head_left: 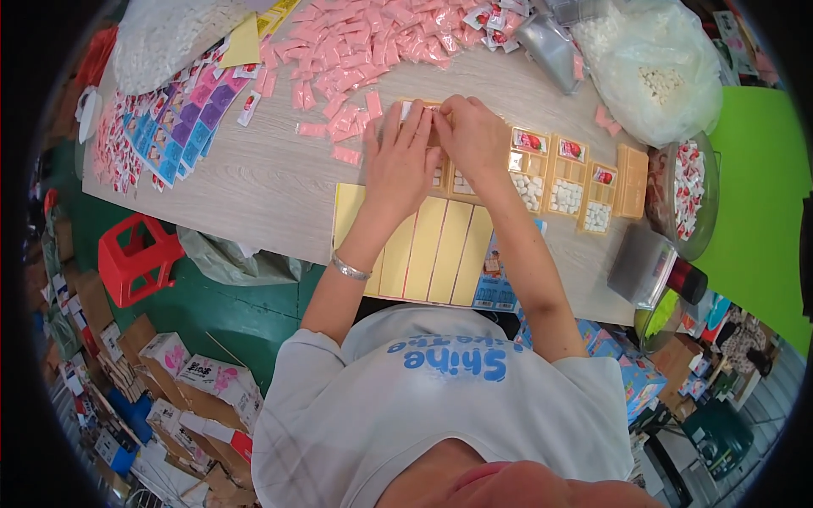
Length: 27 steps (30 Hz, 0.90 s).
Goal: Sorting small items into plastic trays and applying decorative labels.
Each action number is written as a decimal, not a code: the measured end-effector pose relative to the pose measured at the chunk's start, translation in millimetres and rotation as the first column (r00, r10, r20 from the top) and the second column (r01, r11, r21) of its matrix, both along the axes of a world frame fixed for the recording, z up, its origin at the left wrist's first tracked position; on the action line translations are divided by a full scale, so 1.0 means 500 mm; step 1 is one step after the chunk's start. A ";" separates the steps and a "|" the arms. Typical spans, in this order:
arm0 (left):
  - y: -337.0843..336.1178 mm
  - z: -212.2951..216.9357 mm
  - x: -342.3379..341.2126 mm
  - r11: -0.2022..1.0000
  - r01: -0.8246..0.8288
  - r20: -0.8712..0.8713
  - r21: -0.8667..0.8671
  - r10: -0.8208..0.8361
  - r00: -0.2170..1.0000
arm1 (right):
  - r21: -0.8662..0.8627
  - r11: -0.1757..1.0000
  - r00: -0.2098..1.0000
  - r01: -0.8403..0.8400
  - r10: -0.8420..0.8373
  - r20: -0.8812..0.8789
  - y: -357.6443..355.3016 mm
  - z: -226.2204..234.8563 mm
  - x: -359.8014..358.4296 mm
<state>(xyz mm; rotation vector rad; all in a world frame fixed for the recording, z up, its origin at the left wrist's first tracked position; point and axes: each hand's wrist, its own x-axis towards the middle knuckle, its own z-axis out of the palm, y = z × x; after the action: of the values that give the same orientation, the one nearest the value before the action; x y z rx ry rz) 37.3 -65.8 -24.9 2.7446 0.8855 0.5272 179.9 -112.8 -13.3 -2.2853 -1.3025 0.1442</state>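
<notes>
Head view: probably seating strawberry-printed sachets (531,141) in compartment trays (568,172), with left hand (400,161) spread, right hand (470,138) curled; cannot tell pinch. Next, likely press flush.

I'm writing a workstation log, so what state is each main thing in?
Tan trays: in a row, several holding white pieces and red-printed packets
Left hand: over the row, grip hidden
Right hand: close beside it, grip hidden
Pink packets: loosely heaped
Upper-right bag: holding pale pieces
Round bowl: uncovered, holding packets
Yellow sheet: lying flat
</notes>
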 end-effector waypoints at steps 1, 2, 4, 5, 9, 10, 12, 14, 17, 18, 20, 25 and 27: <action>-0.001 -0.004 -0.003 0.999 0.020 -0.045 -0.039 -0.021 0.999 | 0.001 1.000 1.000 -0.003 0.003 -0.003 -0.004 0.002 0.000; -0.002 -0.007 -0.006 0.996 0.037 -0.088 -0.079 -0.044 0.995 | 0.121 0.993 1.000 0.005 -0.005 0.002 -0.014 0.010 0.001; 0.002 0.008 -0.023 0.990 0.006 -0.009 -0.140 -0.008 1.000 | 0.262 0.965 0.999 0.026 -0.017 -0.034 -0.059 0.046 0.011; -0.001 0.020 -0.035 0.978 -0.015 0.072 -0.206 0.030 0.997 | 0.284 0.958 0.997 0.040 -0.020 -0.071 -0.102 0.075 0.020; -0.020 0.030 -0.079 0.980 -0.135 -0.029 -0.146 0.132 0.991 | 0.331 0.925 0.979 0.187 -0.149 -0.138 -0.324 0.114 0.072; -0.026 0.020 -0.070 0.989 -0.093 -0.053 -0.112 0.088 0.995 | 0.267 0.921 0.956 0.285 -0.253 -0.145 -0.378 0.133 0.073; -0.027 0.012 -0.030 0.996 -0.013 -0.067 -0.086 0.007 0.998 | 0.247 0.891 0.918 0.381 -0.333 -0.214 -0.496 0.142 0.085; -0.023 0.010 0.025 0.996 0.084 -0.110 0.037 -0.080 0.991 | 0.207 0.892 0.909 0.402 -0.416 0.024 -0.574 0.176 0.078; -0.015 -0.042 0.031 0.997 0.069 -0.178 -0.038 -0.075 0.981 | 0.239 0.802 0.805 0.547 -0.582 0.112 -0.679 0.217 0.100; -0.015 -0.051 0.030 0.995 0.091 -0.168 -0.037 -0.096 0.981 | 0.282 0.730 0.730 0.622 -0.671 0.128 -0.711 0.227 0.119; -0.013 -0.047 0.019 0.988 0.147 -0.139 -0.037 -0.151 0.979 | 0.197 0.710 0.707 0.676 -0.700 0.100 -0.785 0.225 0.172; -0.009 -0.020 0.017 0.978 0.206 -0.230 -0.024 -0.206 0.951 | -0.073 0.798 0.787 0.599 -0.603 -0.129 -0.794 0.216 0.245; -0.036 -0.001 0.025 0.978 0.209 -0.198 -0.019 -0.208 0.958 | -0.122 0.783 0.696 0.610 -0.603 -0.389 -0.804 0.202 0.267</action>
<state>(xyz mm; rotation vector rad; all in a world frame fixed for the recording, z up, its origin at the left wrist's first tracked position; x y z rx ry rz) 49.6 -83.6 -25.3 2.8840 0.6217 0.2179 313.3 -514.7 87.7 -2.3717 -0.2904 0.3548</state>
